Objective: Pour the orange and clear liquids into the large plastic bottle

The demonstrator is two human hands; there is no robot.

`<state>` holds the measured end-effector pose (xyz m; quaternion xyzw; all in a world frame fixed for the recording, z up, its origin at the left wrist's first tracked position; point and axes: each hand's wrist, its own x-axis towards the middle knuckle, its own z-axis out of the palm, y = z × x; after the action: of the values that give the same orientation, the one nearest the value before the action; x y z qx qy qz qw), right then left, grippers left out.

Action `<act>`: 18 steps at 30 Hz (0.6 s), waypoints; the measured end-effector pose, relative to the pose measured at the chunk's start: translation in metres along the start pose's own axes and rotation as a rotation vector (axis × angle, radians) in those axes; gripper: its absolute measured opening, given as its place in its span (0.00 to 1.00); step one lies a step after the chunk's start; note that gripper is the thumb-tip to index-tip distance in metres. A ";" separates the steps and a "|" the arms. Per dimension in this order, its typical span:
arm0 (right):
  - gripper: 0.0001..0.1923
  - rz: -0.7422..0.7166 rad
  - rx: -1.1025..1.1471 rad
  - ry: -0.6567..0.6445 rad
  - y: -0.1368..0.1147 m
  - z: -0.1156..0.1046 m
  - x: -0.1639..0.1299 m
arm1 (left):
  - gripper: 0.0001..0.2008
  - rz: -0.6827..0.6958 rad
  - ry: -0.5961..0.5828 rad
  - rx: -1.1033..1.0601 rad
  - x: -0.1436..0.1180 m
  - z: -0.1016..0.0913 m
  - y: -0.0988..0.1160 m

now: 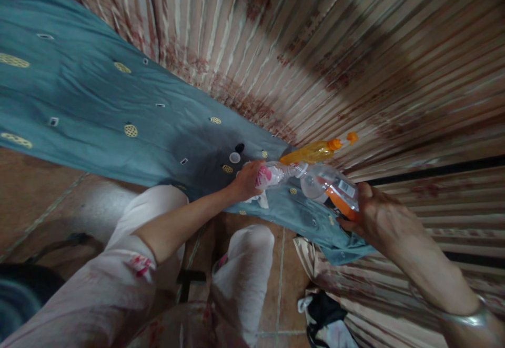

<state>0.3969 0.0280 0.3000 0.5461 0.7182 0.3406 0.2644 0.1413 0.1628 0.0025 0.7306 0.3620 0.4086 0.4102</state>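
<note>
My left hand (246,180) is closed around a small clear bottle (272,175) with a pink-and-white pattern. In my right hand (374,211) is a larger clear plastic bottle (331,186) with an orange label, gripped near its base. Both bottles lie roughly sideways, their necks meeting between the hands; whether liquid passes between them I cannot tell. Just behind them is an amber bottle (310,152) with an orange top. A black cap (239,148) and a whitish round cap (234,158) rest beyond my left hand. Something white, like tissue (260,199), shows below that hand.
A teal cloth (90,95) with pineapple prints covers the long narrow surface before me. Pleated patterned curtains (221,37) hang along its far side and to the right. Dark and light fabric (327,311) lies on the tiled floor (282,285). A dark round object (23,295) stands lower left.
</note>
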 end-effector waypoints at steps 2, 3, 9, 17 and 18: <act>0.32 -0.006 0.006 -0.002 0.000 0.000 -0.001 | 0.46 0.004 0.001 -0.006 0.000 0.000 0.000; 0.32 -0.008 0.005 -0.004 0.000 -0.001 -0.001 | 0.46 0.005 0.003 -0.008 0.000 0.000 -0.001; 0.32 -0.009 -0.017 -0.011 0.001 -0.002 -0.001 | 0.47 -0.005 -0.012 0.002 0.000 0.001 -0.003; 0.32 0.008 -0.007 -0.047 -0.001 -0.002 0.002 | 0.49 -0.004 -0.029 0.016 0.000 0.001 -0.002; 0.32 0.005 -0.005 -0.045 0.000 -0.001 0.002 | 0.49 -0.006 -0.028 0.017 0.000 0.001 -0.002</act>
<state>0.3951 0.0296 0.3007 0.5546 0.7101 0.3307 0.2808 0.1417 0.1636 0.0004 0.7385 0.3619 0.3940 0.4104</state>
